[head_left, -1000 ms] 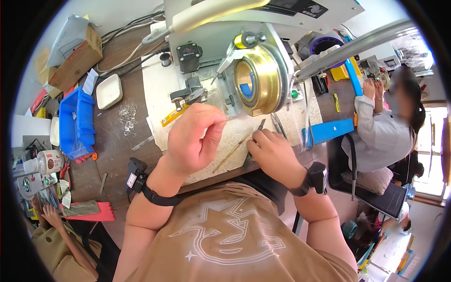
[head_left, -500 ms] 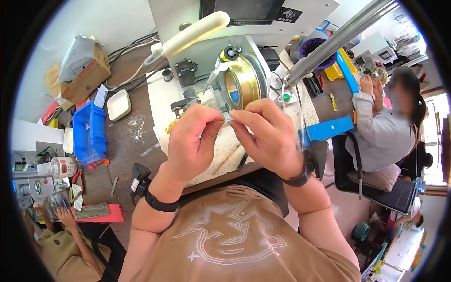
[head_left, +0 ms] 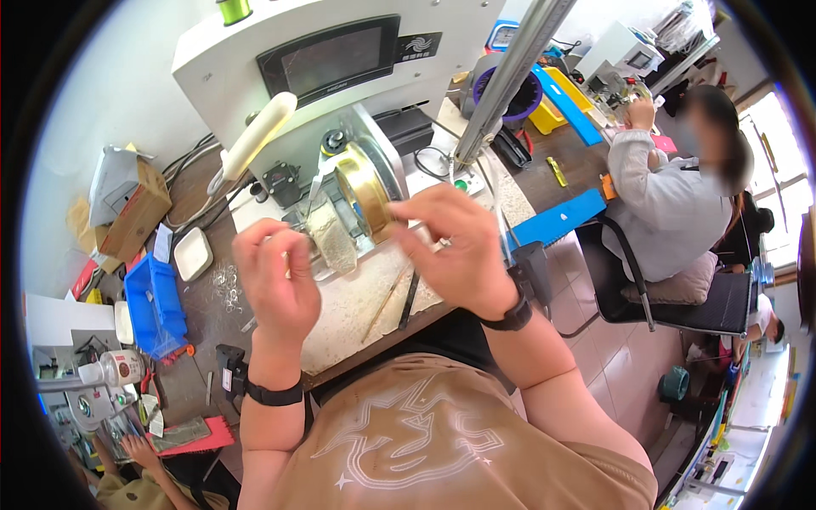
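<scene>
My left hand [head_left: 279, 285] is raised at the left of a bench machine, fingers curled in against the thumb. Whatever it may hold is too small to make out. My right hand [head_left: 455, 246], slightly blurred, is bent in a loose pinch beside the machine's gold wheel [head_left: 365, 194]; anything between its fingertips cannot be made out. A pale, translucent tray-like piece [head_left: 331, 242] lies between the hands, below the wheel. Over the machine's front reaches a cream-coloured lamp arm [head_left: 259, 140]. Both of my wrists wear black bands.
The machine's dark screen [head_left: 336, 59] stands behind. Left are a blue bin [head_left: 155, 310], a white dish [head_left: 194, 255], thin rings [head_left: 228, 289] and a cardboard box [head_left: 140, 208]. A metal post [head_left: 510, 81] rises at right, near a blue strip [head_left: 557, 217]. A co-worker [head_left: 680, 187] sits further right.
My hands have moved apart from their meeting point in front of the wheel: left hand to the left, right hand slightly to the right of the wheel. The view has shifted, showing more of the machine.
</scene>
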`<state>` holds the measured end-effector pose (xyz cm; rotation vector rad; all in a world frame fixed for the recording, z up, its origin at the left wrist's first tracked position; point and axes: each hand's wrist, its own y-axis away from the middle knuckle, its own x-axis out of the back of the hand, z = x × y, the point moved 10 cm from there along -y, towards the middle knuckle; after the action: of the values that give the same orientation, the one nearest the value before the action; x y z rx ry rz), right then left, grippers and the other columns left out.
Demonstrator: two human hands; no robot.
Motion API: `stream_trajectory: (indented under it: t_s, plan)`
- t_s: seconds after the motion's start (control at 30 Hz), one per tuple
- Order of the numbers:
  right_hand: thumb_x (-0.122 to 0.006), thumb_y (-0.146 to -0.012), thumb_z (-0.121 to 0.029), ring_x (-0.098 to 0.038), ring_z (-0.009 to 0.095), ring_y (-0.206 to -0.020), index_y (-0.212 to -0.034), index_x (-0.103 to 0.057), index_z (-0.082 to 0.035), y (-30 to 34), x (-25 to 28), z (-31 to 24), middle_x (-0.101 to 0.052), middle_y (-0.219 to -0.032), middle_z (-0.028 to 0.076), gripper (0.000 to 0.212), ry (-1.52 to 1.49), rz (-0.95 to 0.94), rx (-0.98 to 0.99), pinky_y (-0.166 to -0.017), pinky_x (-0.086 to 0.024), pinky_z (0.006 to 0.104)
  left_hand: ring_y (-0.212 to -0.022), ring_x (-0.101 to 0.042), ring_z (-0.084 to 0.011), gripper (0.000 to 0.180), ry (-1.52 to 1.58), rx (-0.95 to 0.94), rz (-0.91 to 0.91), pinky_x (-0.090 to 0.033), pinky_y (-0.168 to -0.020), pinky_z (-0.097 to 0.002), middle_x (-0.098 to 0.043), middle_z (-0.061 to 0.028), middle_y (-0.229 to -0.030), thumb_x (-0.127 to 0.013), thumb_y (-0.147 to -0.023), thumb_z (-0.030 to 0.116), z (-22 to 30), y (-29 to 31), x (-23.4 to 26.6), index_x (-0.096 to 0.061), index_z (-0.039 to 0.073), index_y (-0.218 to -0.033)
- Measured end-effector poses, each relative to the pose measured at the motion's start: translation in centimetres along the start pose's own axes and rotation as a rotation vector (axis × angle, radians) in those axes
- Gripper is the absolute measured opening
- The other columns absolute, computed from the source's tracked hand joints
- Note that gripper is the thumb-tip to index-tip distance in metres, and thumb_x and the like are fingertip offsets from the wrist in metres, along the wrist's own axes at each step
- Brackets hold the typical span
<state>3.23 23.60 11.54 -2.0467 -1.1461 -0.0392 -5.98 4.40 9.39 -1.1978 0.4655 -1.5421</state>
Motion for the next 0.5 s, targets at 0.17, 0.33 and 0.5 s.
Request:
stream_trajectory:
  t_s: [0.17, 0.33, 0.5]
  plan:
    - [-0.076, -0.089, -0.009, -0.054, 0.011, -0.064, -0.102, -0.076, -0.003, 1.3, 8.0, 10.8, -0.064, -0.08, 0.005, 0.014, 0.125, 0.485, -0.303, -0.059, -0.044, 0.0255, -0.109, -0.055, -0.0297, 0.018, 0.022, 0.226, -0.1, -0.042, -0.101, -0.0399, -0.058, -0.0161, -0.114, -0.056, -0.103, 0.016, -2.6, -0.7, -0.9, -0.059, -0.002, -0.1]
    - [-0.076, -0.088, -0.016, -0.06, 0.017, -0.069, -0.109, -0.075, -0.001, 0.8, 12.3, 17.1, -0.064, -0.081, 0.007, 0.026, 0.331, 0.462, -0.402, -0.065, -0.05, 0.0319, -0.11, -0.055, -0.0224, 0.014, 0.19, 0.374, -0.083, -0.041, -0.099, -0.0362, -0.06, -0.0102, -0.117, -0.057, -0.102, 0.015, -5.7, 0.3, -1.5, -0.06, 0.001, -0.101]
    - [-0.076, -0.085, -0.017, -0.062, 0.024, -0.067, -0.095, -0.077, 0.0, -2.2, 11.5, 16.1, -0.065, -0.076, 0.009, 0.02, 0.515, 0.274, -0.339, -0.068, -0.052, 0.0364, -0.108, -0.055, -0.0229, 0.014, 0.19, 0.382, -0.081, -0.042, -0.099, -0.0356, -0.059, -0.0104, -0.115, -0.057, -0.102, 0.014, -5.6, 0.0, -1.3, -0.059, 0.0, -0.101]
